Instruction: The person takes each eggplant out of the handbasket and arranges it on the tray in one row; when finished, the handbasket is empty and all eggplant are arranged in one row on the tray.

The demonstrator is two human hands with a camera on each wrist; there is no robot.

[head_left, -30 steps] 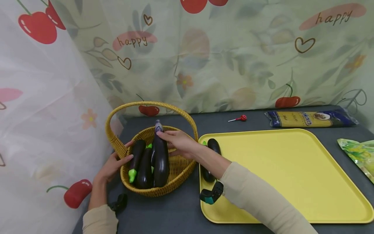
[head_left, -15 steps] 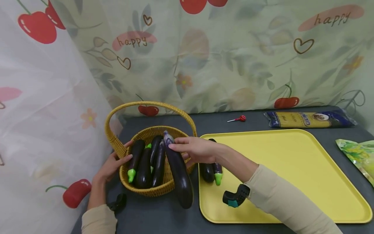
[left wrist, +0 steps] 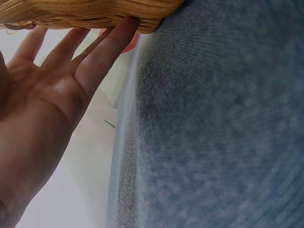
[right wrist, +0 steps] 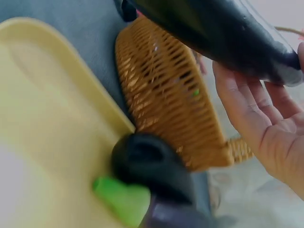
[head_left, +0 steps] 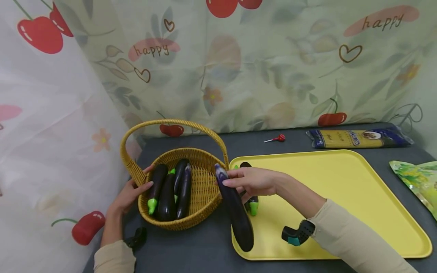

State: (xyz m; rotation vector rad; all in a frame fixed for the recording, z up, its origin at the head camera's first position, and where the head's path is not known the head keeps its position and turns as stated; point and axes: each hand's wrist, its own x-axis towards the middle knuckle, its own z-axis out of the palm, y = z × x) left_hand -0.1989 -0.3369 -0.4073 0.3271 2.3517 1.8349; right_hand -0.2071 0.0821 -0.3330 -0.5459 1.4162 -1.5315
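My right hand (head_left: 254,181) pinches a large dark eggplant (head_left: 237,216) near its purple-white stem end, and its body hangs down over the tray's left edge. In the right wrist view this eggplant (right wrist: 223,33) crosses the top, fingers underneath. My left hand (head_left: 131,195) grips the left side of the wicker basket (head_left: 205,185), thumb over the rim; the left wrist view shows its fingers (left wrist: 102,59) against the basket's outside. Several eggplants (head_left: 167,199) lie side by side in the basket's left half. More eggplants (head_left: 253,206) lie on the yellow tray (head_left: 324,201), partly hidden behind my right hand.
The basket's tall handle (head_left: 177,122) arches over it. Behind the tray lie a red lollipop (head_left: 281,138) and a pack of spaghetti (head_left: 358,138). A green-yellow bag (head_left: 418,182) sits at the right edge. Patterned cloth stands behind and on the left.
My right hand has lifted the eggplant out of the basket and carried it right, to the tray's left edge. My left hand has stayed at the basket's side.
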